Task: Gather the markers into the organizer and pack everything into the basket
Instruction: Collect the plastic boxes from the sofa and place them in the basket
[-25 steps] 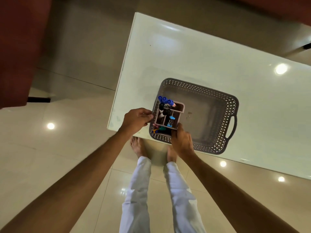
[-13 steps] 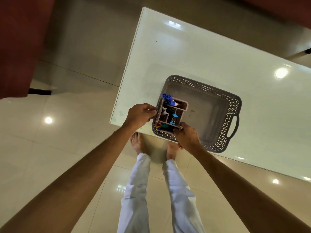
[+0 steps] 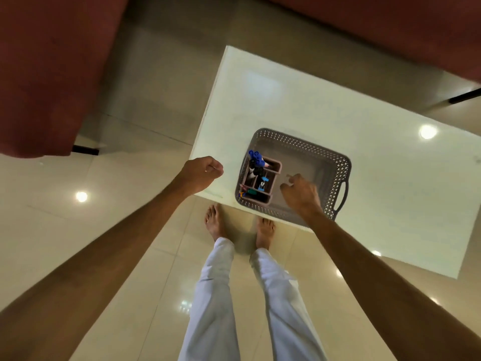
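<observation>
A: Entry, head view. Left hand (image 3: pixel 201 173): fingers curled into a loose fist, holding nothing that I can see, hovering over the table's left edge, clear of the basket.

B: Right hand (image 3: pixel 299 192)?

A: Over the basket's interior, just right of the organizer. Fingers curled inward, nothing visible in them; thumb and forefinger tips lie close together. Not touching the organizer, a narrow gap shows.

B: Location of the task items?

A: Pinkish-grey plastic organizer with divided compartments (image 3: pixel 263 178) sits inside the grey perforated plastic basket with side handles (image 3: pixel 341 175), against its left wall. Blue-capped markers (image 3: pixel 254 156) stand upright in the far compartment, caps above the rim. A light-blue item sits in a middle slot; green and orange pieces lie at the near end. Cannot identify those.

B: Basket position?

A: On the glossy white rectangular table (image 3: pixel 299 100), near its front edge, close to the left corner.

B: Surroundings?

A: Person's bare feet and white trousers below, on cream polished floor tiles (image 3: pixel 117 217). Dark red upholstery (image 3: pixel 46 69) at upper left.
</observation>
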### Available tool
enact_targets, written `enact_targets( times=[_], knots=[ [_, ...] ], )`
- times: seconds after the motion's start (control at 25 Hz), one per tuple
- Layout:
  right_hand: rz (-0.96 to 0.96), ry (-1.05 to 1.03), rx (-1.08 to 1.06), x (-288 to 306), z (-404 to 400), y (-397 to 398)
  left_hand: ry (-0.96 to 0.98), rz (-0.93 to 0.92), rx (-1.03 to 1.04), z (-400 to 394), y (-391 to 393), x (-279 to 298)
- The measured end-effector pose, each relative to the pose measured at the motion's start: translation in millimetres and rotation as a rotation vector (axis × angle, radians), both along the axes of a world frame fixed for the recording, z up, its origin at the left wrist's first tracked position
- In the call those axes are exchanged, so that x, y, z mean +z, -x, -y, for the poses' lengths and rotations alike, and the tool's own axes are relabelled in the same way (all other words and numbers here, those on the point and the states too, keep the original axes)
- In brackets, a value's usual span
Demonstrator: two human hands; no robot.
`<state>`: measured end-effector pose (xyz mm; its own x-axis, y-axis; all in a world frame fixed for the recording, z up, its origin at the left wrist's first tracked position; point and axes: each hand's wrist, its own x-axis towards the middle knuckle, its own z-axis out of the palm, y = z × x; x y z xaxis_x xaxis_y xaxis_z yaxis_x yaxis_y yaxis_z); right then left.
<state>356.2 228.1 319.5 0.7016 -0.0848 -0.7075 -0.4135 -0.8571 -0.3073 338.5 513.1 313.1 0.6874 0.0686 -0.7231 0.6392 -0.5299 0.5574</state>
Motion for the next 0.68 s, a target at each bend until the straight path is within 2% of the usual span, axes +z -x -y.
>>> enact_targets(
  times=[0.12, 0.36, 0.52, 0.68],
  knots=[
    [0.097, -0.063, 0.153, 75, 1, -36, -0.024, 0.087, 0.007, -23, -9, 80],
    [0.319, -0.05, 0.566, 238, -8, -73, -0.136, 0.32, -0.02, -36, -20, 265],
    [0.458, -0.039, 0.719, 321, -18, -80, -0.202, 0.445, -0.061, -31, -13, 361],
    [0.557, -0.089, 0.806, 370, -33, -78, -0.224, 0.537, -0.05, -30, -1, 417]
  ],
)
